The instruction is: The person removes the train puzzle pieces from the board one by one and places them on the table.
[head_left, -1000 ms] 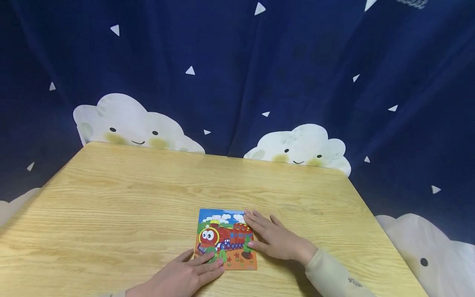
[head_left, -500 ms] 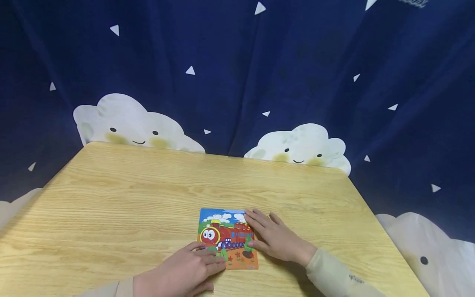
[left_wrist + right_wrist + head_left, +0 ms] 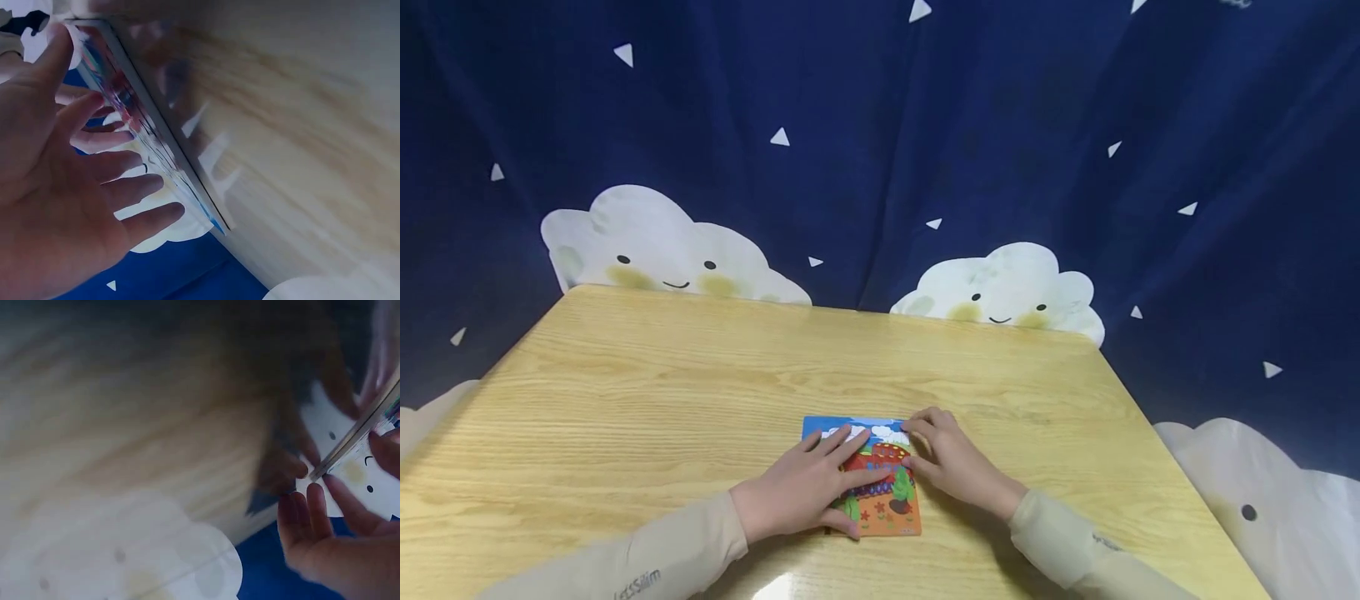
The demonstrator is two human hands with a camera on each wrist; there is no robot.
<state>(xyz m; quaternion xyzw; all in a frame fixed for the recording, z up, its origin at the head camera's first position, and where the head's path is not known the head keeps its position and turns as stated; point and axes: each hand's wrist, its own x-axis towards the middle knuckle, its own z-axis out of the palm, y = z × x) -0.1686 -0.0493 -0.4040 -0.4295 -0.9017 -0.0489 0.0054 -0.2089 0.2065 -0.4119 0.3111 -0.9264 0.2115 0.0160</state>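
A thin square jigsaw board (image 3: 880, 521) with a cartoon red train lies flat on the wooden table. My left hand (image 3: 805, 487) spreads its fingers over the board's left and middle, hiding the engine's face. In the left wrist view, the extended fingers (image 3: 150, 215) of that hand are close to the printed surface; fine cut lines cross it. My right hand (image 3: 958, 467) is at the board's right edge, its fingers slightly bent around the upper right corner. The right wrist view has its fingertips (image 3: 317, 494) beside the corner and the thumb near the face.
The wooden table (image 3: 662, 375) extends to the far and side edges. A dark blue curtain (image 3: 850, 100) with smiling white clouds and small triangles hangs right behind it. The tabletop reflects hands and curtain in the wrist views.
My left hand has moved from the board's lower left edge up and right over the picture, fingers spreading. The right fingers have bent more at the corner. The board stays nearly in place.
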